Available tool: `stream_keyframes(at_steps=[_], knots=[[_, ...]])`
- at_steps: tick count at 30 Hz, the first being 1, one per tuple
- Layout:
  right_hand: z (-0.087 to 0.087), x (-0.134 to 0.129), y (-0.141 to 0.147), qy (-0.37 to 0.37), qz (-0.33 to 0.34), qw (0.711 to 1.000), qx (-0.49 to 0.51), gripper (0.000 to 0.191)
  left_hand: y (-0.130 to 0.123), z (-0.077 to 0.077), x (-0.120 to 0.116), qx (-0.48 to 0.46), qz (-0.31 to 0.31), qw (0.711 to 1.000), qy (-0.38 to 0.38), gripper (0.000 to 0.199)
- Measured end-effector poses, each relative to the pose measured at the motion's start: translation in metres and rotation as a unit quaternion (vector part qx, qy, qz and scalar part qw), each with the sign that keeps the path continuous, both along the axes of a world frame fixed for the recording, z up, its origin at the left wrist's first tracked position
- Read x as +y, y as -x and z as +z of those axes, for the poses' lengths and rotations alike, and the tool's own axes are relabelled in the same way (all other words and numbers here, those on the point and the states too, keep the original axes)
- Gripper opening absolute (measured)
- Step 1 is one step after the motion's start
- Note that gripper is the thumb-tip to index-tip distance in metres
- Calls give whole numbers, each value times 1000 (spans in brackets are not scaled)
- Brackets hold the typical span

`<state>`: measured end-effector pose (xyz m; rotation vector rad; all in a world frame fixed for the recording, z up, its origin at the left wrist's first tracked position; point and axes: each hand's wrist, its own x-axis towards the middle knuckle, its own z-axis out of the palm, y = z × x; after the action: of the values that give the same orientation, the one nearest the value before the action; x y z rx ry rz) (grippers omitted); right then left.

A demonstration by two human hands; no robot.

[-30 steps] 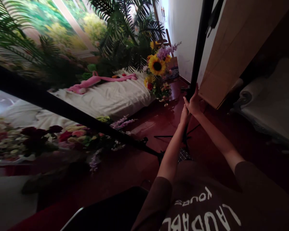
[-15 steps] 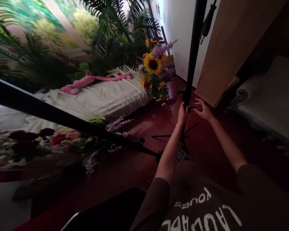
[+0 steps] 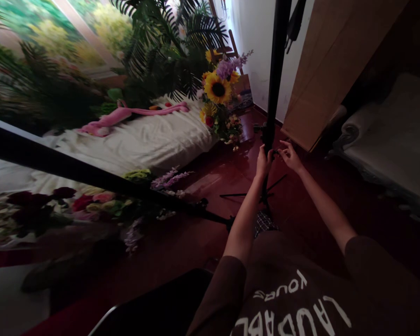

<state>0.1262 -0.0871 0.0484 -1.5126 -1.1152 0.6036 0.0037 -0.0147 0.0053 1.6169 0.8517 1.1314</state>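
A tall black stand (image 3: 275, 79) rises in front of me, its thin legs spread low near the floor. My left hand (image 3: 263, 162) is wrapped round its pole, just below a dark clamp (image 3: 267, 134). Beside it on the right, my right hand (image 3: 290, 156) has its thumb and forefinger closed on a small dark knob (image 3: 276, 153) at the pole's side, the other fingers loosely bent. A black plug (image 3: 294, 25) on a cord hangs by the upper pole.
A second black pole (image 3: 91, 175) slants across the left. Behind it are a white-draped bed (image 3: 154, 140) with a pink plush toy (image 3: 108, 120), sunflowers (image 3: 217, 88) and palm leaves. A pale sofa (image 3: 392, 140) and brown board (image 3: 336, 60) stand right.
My right thumb and forefinger have come closer together at the knob. My left hand keeps its hold on the pole. The view has shifted slightly.
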Motion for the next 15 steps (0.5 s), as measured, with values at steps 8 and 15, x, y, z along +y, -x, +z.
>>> stream_keyframes(at_steps=[8, 15], knots=[[-4, 30, 10, 86, -109, 963, 229, 17, -2, 7, -3, -4, -5, 1000, 12, 46], [-10, 25, 18, 88, -162, 923, 336, 8, 51, -28, -34, -17, 14, 997, 71, 41]])
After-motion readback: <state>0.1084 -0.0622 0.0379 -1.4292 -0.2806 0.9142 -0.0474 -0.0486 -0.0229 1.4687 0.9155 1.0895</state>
